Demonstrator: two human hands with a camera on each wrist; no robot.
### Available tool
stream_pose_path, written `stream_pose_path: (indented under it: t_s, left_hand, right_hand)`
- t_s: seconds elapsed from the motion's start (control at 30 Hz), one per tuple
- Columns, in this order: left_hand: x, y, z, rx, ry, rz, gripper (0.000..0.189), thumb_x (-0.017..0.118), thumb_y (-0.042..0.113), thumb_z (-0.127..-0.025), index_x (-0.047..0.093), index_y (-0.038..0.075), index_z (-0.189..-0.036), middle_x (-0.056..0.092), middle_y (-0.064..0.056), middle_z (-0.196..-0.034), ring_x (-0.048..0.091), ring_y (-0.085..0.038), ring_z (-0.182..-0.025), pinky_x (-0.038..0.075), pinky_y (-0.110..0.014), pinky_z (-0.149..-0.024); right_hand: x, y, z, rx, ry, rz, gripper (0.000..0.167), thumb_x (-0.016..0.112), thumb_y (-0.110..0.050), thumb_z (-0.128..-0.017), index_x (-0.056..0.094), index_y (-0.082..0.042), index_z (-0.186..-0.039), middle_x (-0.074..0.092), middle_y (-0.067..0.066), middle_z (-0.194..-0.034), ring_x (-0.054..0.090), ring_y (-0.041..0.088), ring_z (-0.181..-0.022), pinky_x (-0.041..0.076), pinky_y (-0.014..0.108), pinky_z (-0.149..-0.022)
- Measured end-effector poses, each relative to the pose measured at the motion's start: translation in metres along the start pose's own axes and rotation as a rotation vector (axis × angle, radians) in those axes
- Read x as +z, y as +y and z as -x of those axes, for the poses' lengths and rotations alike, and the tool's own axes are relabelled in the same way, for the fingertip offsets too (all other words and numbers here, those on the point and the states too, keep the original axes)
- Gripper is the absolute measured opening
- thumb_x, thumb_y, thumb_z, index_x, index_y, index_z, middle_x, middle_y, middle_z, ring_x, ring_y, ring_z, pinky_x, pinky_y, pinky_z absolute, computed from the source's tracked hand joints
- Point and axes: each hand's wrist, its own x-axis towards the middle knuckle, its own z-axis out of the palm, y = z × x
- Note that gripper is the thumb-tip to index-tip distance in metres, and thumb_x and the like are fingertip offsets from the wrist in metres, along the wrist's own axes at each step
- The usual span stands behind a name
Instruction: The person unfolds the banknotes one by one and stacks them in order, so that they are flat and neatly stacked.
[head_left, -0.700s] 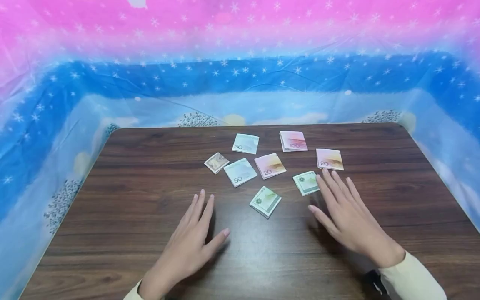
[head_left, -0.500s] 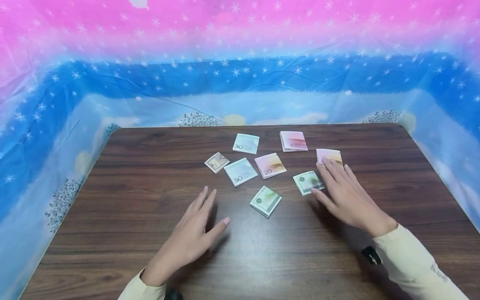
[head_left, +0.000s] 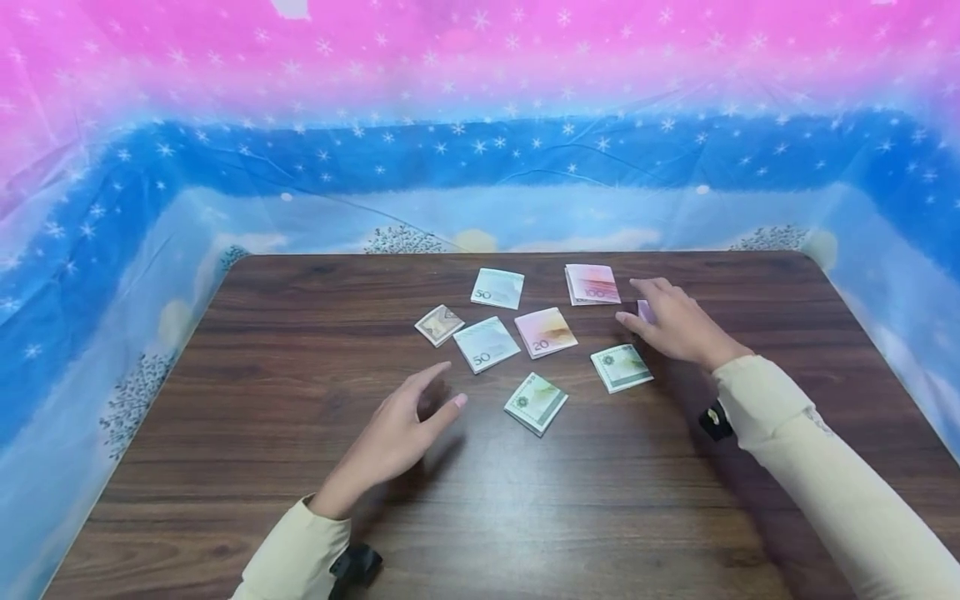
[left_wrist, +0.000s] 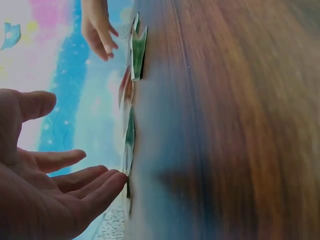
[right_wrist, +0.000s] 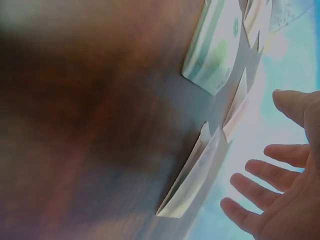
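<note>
My right hand (head_left: 681, 323) hangs over a folded banknote (head_left: 645, 312) at the right of the group, hiding most of it in the head view. In the right wrist view its fingers (right_wrist: 256, 190) are spread and apart from that folded note (right_wrist: 192, 175). Over the table front, left of the notes, is my left hand (head_left: 393, 429), its fingers loosely bent with nothing in them. Nearest to it lie a folded 50 note (head_left: 486, 343) and a green folded note (head_left: 536, 403). Another green note (head_left: 622, 367) lies just below the right hand.
Farther back on the brown wooden table (head_left: 262, 417) lie another 50 note (head_left: 498, 288) and a red 100 note (head_left: 592, 284). A 20 note (head_left: 546, 332) and a small brownish note (head_left: 439, 324) lie mid-group. A patterned cloth (head_left: 480, 150) surrounds the table's far sides.
My right hand has moved forward, from beside the green note to over the right-hand 20 note. The left hand has shifted slightly forward and right, its fingers more bent. The notes lie as before.
</note>
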Motion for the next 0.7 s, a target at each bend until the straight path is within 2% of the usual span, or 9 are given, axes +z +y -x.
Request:
stream_pose_path:
  t_s: [0.13,0.33,0.43,0.6,0.7]
  left_hand:
    - [0.003,-0.002,-0.008,-0.015,0.007,0.138,0.058,0.064,0.032,-0.101,0.047,0.003,-0.148,0.052,-0.019,-0.147,0.055,-0.035,-0.131,0.049,-0.048,-0.107]
    - [0.007,-0.006,-0.014,-0.047,0.033,0.256,0.051,0.066,0.025,-0.1,0.052,0.001,-0.143,0.06,-0.019,-0.138,0.061,-0.033,-0.123,0.053,-0.046,-0.101]
    - [0.008,-0.008,-0.016,-0.069,0.044,0.348,0.048,0.066,0.02,-0.1,0.054,-0.001,-0.141,0.063,-0.021,-0.133,0.062,-0.033,-0.119,0.056,-0.042,-0.097]
    - [0.009,-0.008,-0.018,-0.137,0.021,0.537,0.044,0.062,0.015,-0.102,0.053,-0.004,-0.139,0.062,-0.026,-0.13,0.063,-0.035,-0.118,0.057,-0.041,-0.097]
    - [0.009,-0.007,-0.018,-0.172,-0.007,0.619,0.042,0.059,0.013,-0.103,0.051,-0.004,-0.14,0.062,-0.026,-0.131,0.063,-0.035,-0.118,0.055,-0.042,-0.099]
  right_hand:
    - [0.001,0.005,-0.022,0.019,-0.003,-0.024,0.065,0.06,-0.029,-0.103,0.037,0.013,-0.147,0.04,0.036,-0.145,0.039,0.052,-0.133,0.033,0.067,-0.111]
    - [0.003,0.01,-0.049,0.083,-0.01,-0.096,0.058,0.062,-0.02,-0.102,0.04,0.012,-0.144,0.047,0.035,-0.137,0.045,0.05,-0.127,0.039,0.064,-0.106]
    - [0.004,0.011,-0.06,0.114,-0.006,-0.14,0.056,0.063,-0.018,-0.101,0.041,0.013,-0.143,0.049,0.034,-0.133,0.047,0.048,-0.125,0.041,0.062,-0.105]
    - [0.006,0.011,-0.072,0.158,-0.012,-0.168,0.058,0.066,-0.016,-0.099,0.042,0.015,-0.142,0.051,0.035,-0.129,0.05,0.047,-0.119,0.044,0.06,-0.101]
    - [0.007,0.013,-0.076,0.181,-0.03,-0.197,0.06,0.068,-0.016,-0.097,0.042,0.017,-0.141,0.052,0.035,-0.128,0.051,0.047,-0.117,0.046,0.059,-0.099]
